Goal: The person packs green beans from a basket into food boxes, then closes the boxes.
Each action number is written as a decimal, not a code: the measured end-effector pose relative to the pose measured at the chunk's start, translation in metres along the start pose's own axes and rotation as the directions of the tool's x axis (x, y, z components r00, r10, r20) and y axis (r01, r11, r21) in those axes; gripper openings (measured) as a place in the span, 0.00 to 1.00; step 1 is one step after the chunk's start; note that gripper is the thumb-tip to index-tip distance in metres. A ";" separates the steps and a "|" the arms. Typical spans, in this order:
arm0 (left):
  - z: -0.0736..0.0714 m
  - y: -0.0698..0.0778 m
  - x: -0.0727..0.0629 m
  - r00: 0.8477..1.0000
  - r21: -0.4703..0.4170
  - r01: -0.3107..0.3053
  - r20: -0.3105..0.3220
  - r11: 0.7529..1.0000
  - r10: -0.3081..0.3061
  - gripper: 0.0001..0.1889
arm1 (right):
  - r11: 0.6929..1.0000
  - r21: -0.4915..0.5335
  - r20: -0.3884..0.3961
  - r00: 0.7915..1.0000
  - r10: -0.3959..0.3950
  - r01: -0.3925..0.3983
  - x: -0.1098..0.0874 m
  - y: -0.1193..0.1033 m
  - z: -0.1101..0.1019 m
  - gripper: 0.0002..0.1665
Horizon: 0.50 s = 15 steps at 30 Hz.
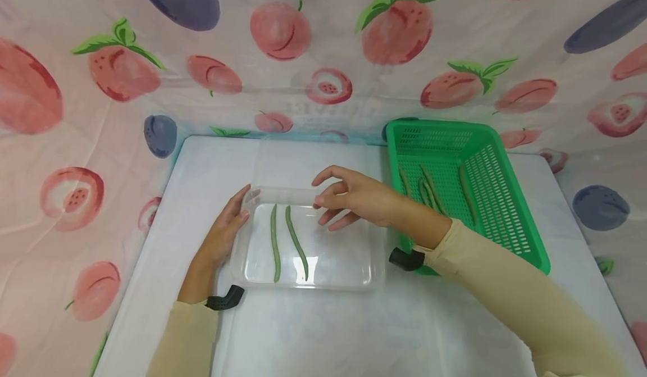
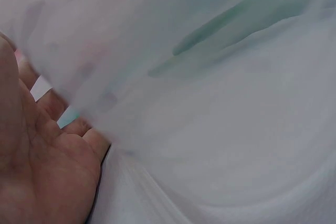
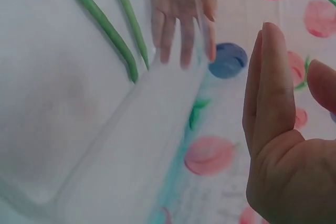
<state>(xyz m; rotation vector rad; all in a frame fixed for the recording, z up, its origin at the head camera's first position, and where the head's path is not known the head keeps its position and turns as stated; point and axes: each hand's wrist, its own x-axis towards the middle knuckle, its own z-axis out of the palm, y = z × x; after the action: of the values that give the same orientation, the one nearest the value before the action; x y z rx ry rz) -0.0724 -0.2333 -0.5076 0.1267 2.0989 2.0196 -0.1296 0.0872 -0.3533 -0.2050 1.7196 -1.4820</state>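
Note:
A clear plastic box [image 1: 376, 256] holds two green beans lying lengthwise: a left bean [image 1: 274, 242] and a slightly slanted right bean [image 1: 297, 242]. My left hand [image 1: 224, 228] rests along the box's left wall, near its far corner. Through that wall, the right wrist view shows the left hand's fingers [image 3: 185, 40] extended. Above the box's far right part hovers my right hand [image 1: 359, 197], its fingers loosely spread with nothing between them. In the left wrist view the beans appear blurred behind the clear wall.
To the right stands a green plastic basket [image 1: 525, 219] with several more beans [image 1: 429, 191] inside; the right forearm passes over its near left side. A clear flat lid-like sheet [image 1: 313, 160] lies behind the box. Fruit-print cloth [image 1: 212, 34] hangs behind the white table [image 1: 328, 337].

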 end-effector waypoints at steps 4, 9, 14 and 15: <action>0.000 0.001 0.000 1.000 0.016 0.001 -0.011 1.000 0.000 0.31 | 0.999 -0.001 -0.053 0.998 -0.032 0.032 -0.016 -0.011 -0.015 0.26; 0.000 0.002 -0.001 1.000 0.018 0.003 -0.017 1.000 -0.003 0.31 | 0.997 0.008 -0.102 0.992 -0.080 0.081 -0.035 -0.018 -0.043 0.28; 0.000 0.001 -0.001 1.000 -0.009 -0.012 0.002 1.000 0.012 0.31 | 0.994 -0.003 -0.148 0.983 -0.111 0.111 -0.054 -0.016 -0.076 0.28; 0.000 0.001 -0.001 1.000 -0.015 -0.015 0.006 1.000 0.015 0.31 | 0.994 -0.009 -0.161 0.981 -0.112 0.112 -0.057 -0.015 -0.081 0.28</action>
<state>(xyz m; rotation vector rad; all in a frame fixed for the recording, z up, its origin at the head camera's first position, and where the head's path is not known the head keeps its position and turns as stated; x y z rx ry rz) -0.0718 -0.2333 -0.5062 0.1457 2.0853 2.0400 -0.1536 0.1777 -0.3168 -0.1888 1.8631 -1.6186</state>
